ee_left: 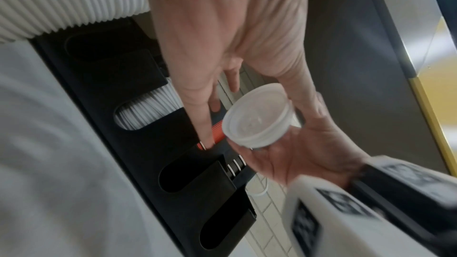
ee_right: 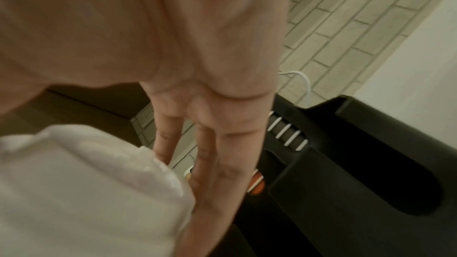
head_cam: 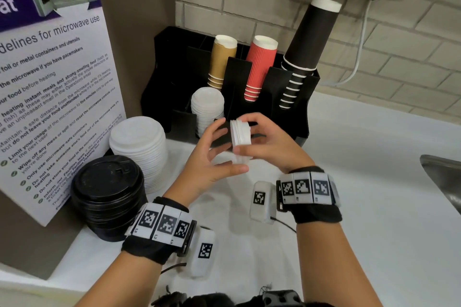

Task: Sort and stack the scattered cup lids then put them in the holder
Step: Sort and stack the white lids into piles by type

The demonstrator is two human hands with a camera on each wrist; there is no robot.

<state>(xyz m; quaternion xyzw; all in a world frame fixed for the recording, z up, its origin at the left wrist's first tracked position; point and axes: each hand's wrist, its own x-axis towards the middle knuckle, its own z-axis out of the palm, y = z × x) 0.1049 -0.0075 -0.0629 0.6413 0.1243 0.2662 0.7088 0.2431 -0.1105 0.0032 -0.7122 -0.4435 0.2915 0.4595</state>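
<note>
The right hand (head_cam: 269, 142) grips a small white lid stack (head_cam: 240, 135) on edge, in mid-air just near the holder (head_cam: 287, 107). The left hand (head_cam: 212, 157) is open beside it, fingers spread, probably to square the lids before slotting them in.

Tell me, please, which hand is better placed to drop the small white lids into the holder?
Right, probably. The right hand already grips the small lid stack on edge, just in front of the holder. The left hand is open beside the stack, fingers spread, holding nothing.
</note>
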